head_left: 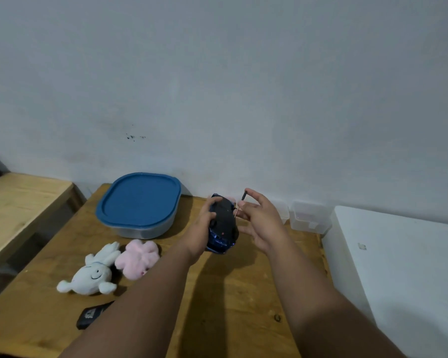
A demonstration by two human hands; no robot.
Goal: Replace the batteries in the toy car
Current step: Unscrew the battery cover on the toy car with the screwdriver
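A blue toy car [224, 224] is held upside down above the wooden table [233, 293], its black underside facing me. My left hand [204, 228] grips the car along its left side. My right hand [259, 220] is just right of the car and pinches a thin small screwdriver [241, 205] between thumb and forefinger, the other fingers spread. The screwdriver's tip touches the right edge of the car's underside. No batteries are visible.
A metal container with a blue lid [139, 204] stands at the table's back left. A white plush [91, 273] and a pink plush [137, 258] lie in front of it. A black flat object [91, 315] lies near the front left. Clear plastic boxes [309, 217] sit at the back right, beside a white surface [398, 267].
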